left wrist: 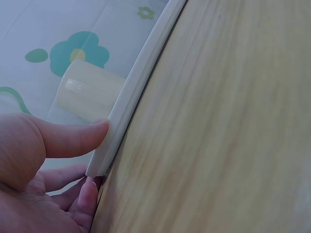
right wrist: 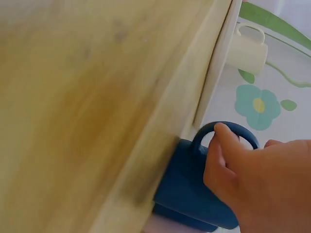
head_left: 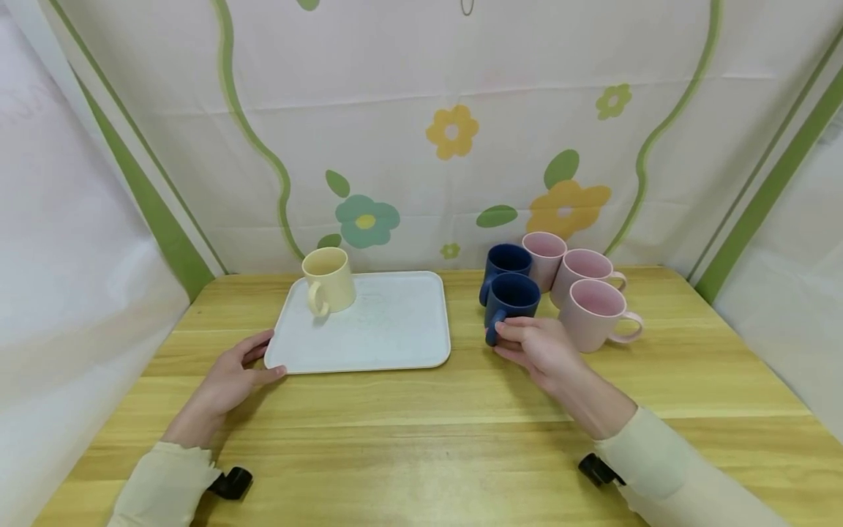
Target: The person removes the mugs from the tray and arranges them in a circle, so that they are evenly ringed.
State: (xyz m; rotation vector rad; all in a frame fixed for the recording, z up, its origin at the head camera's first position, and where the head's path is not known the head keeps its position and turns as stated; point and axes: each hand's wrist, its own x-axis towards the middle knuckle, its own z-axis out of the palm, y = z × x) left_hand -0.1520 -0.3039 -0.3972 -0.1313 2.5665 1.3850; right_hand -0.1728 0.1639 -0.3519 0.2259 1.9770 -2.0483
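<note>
My right hand (head_left: 536, 350) pinches the handle of the nearer dark blue mug (head_left: 515, 293), which stands upright; in the right wrist view, thumb and fingers close on that blue handle (right wrist: 228, 127). Right behind it stands a second dark blue mug (head_left: 507, 258). At the near left corner of a white tray (head_left: 369, 344), my left hand (head_left: 230, 377) holds the rim. The left wrist view has the thumb (left wrist: 77, 138) against the tray's edge, with fingers curled around the corner. A cream mug (head_left: 332, 282) sits upright on the tray's far left part, handle toward me.
Close to the blue mugs, on their right, stand three pink mugs (head_left: 596, 318), two with handles to the right. All rest on a wooden table (head_left: 408, 446). A white curtain (head_left: 395, 110) with flower prints hangs behind the table.
</note>
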